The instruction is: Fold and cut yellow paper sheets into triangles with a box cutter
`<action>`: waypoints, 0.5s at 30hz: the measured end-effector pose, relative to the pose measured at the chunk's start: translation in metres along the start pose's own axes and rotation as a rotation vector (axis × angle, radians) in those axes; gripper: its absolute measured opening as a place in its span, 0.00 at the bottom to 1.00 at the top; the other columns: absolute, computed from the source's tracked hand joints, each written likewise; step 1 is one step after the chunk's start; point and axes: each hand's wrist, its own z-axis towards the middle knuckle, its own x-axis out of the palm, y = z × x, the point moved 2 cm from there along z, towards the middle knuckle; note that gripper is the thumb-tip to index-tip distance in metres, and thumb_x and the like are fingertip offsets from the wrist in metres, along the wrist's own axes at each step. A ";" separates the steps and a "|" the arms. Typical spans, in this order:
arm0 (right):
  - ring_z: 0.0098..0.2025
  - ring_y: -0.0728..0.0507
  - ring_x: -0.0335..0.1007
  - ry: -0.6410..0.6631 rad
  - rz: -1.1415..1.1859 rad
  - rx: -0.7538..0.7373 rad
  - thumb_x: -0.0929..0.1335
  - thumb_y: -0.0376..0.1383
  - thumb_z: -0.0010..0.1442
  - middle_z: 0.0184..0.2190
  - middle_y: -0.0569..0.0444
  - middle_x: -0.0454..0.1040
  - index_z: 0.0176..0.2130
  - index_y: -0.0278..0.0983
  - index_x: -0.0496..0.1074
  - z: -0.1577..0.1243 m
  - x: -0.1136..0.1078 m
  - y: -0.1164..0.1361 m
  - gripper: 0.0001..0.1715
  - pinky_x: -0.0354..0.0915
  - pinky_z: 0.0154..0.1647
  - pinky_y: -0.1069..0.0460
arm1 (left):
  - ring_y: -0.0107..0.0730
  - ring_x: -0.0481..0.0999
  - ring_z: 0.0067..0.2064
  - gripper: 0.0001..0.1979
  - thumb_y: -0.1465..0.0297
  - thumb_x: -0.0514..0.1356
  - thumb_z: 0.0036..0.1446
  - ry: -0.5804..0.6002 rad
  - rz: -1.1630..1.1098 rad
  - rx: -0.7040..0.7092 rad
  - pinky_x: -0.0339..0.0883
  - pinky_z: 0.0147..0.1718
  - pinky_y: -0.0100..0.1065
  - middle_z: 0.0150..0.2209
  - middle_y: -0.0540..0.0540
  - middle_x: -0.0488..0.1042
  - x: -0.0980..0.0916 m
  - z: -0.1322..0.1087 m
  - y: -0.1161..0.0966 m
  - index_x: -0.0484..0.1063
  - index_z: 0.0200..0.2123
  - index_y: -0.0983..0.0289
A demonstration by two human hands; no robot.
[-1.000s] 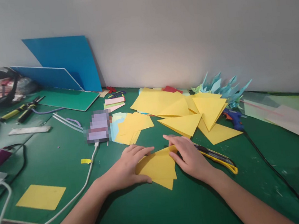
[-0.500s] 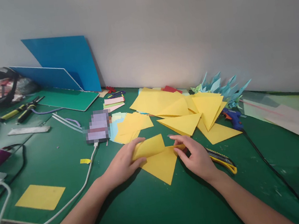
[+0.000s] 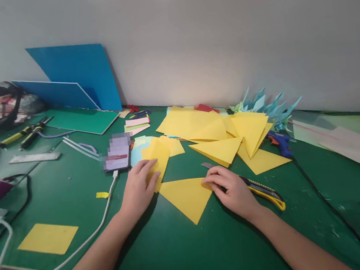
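Note:
My left hand (image 3: 141,185) is closed on a rectangular piece of yellow paper (image 3: 162,158), which stands tilted in front of the loose yellow sheets. A yellow paper triangle (image 3: 189,197) lies with its point towards me. Its right corner is pinched between the thumb and fingers of my right hand (image 3: 228,186). A yellow and black utility knife (image 3: 263,189) rests on the table beneath that hand, its blade showing past the fingers on the left and its handle on the right.
Behind my hands lie several folded yellow papers (image 3: 214,150). A pixelated phone (image 3: 117,153) with a white cable lies left. Blue paper shapes (image 3: 261,103) and a blue glue gun (image 3: 281,142) are at the right. A yellow rectangle (image 3: 49,238) lies at the left front.
My left hand has moved left and away from me, taking the rectangular paper off the triangle. The triangle has shifted slightly left. My right hand now lies lower on its corner.

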 end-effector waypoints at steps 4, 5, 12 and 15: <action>0.35 0.44 0.70 -0.018 -0.001 -0.015 0.61 0.26 0.60 0.32 0.49 0.71 0.35 0.38 0.72 0.002 0.001 0.002 0.13 0.70 0.35 0.49 | 0.47 0.66 0.55 0.23 0.64 0.53 0.59 -0.003 0.135 0.033 0.61 0.53 0.45 0.55 0.61 0.67 0.004 -0.001 0.005 0.62 0.57 0.64; 0.35 0.44 0.70 -0.025 -0.007 -0.020 0.61 0.26 0.60 0.32 0.49 0.71 0.35 0.38 0.72 0.002 0.001 0.003 0.13 0.70 0.35 0.49 | 0.48 0.65 0.56 0.25 0.63 0.54 0.59 0.010 0.163 0.039 0.61 0.53 0.46 0.56 0.61 0.66 0.005 -0.002 0.006 0.60 0.59 0.64; 0.38 0.42 0.71 -0.021 -0.025 -0.025 0.60 0.24 0.57 0.34 0.48 0.71 0.36 0.38 0.73 0.002 0.002 0.004 0.17 0.70 0.38 0.48 | 0.50 0.64 0.57 0.21 0.61 0.54 0.59 0.075 0.260 0.035 0.59 0.53 0.49 0.59 0.59 0.65 0.012 -0.004 0.011 0.66 0.54 0.61; 0.37 0.42 0.70 -0.018 0.004 -0.014 0.59 0.23 0.54 0.33 0.49 0.71 0.35 0.38 0.73 0.002 0.001 0.004 0.18 0.70 0.37 0.48 | 0.49 0.64 0.58 0.20 0.61 0.52 0.60 0.022 0.218 0.038 0.58 0.55 0.49 0.58 0.59 0.67 0.009 -0.003 0.011 0.66 0.54 0.61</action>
